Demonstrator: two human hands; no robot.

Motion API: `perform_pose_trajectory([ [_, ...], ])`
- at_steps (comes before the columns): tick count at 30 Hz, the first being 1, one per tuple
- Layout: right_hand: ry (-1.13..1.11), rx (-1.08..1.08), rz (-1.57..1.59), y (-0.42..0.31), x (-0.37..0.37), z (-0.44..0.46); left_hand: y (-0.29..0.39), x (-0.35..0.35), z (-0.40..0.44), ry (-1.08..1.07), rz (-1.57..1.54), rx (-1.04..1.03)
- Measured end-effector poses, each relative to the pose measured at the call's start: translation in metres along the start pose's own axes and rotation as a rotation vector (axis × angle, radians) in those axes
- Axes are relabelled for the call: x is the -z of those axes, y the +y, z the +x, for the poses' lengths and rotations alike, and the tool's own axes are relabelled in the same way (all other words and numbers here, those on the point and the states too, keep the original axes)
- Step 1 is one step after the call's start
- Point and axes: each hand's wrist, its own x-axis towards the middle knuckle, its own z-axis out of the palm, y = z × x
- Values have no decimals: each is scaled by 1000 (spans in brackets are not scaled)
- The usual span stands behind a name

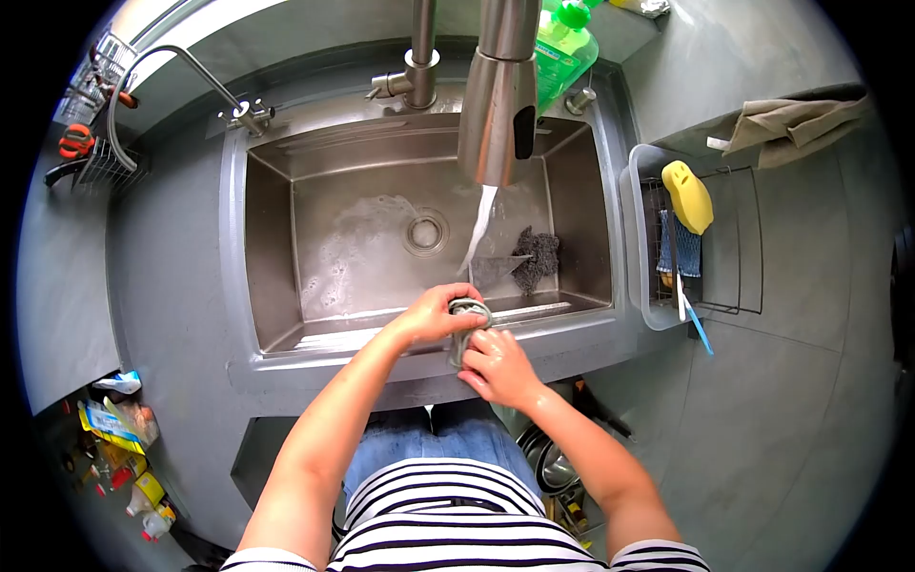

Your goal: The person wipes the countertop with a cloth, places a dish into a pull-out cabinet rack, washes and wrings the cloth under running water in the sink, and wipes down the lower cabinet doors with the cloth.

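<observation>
Over the front edge of the sink (pixel 343 172), my left hand (pixel 434 315) is closed around a small grey-green container with a round rim (pixel 469 307). Its exact kind is hard to make out. My wet right hand (pixel 500 367) presses curled fingers against the container's lower side, hiding part of it. Water (pixel 483 224) runs from the pull-down faucet (pixel 498 105) and falls just beyond my left hand. A crumpled dark grey mesh scrubber (pixel 538 259) lies on the basin floor at the right, beside a flat, pale grey triangular piece (pixel 498 271).
Behind the faucet stands a green soap bottle (pixel 562 57). A clear bin (pixel 658 310) with a rack, a yellow sponge (pixel 688 197) and a blue-handled brush (pixel 701 329) sits at right. A thin curved tap (pixel 205 67) rises at left. A brown cloth (pixel 796 129) lies at far right.
</observation>
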Motion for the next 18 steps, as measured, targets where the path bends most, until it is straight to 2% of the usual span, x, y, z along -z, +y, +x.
perform_pose_trajectory([
  [2, 43, -24, 2, -9, -17, 11, -6, 9, -5, 82, -32, 67],
  [5, 285, -114, 21, -5, -33, 27, -16, 23, -14, 291, -103, 149],
  [7, 468, -332, 226, 12, -24, 28, -24, 33, -16, 436, -170, 161],
  [9, 450, -411, 109, 18, 4, 16, -25, 36, -18, 414, -116, 146],
  [12, 402, -424, -249, 16, -6, -13, -16, 34, -23, 355, -3, 141],
  [15, 222, -507, -410, -4, -33, -7, -6, 29, -24, 348, 12, 164],
  [18, 290, -556, -401, -11, -45, 24, -14, 28, -21, 399, -60, 149],
])
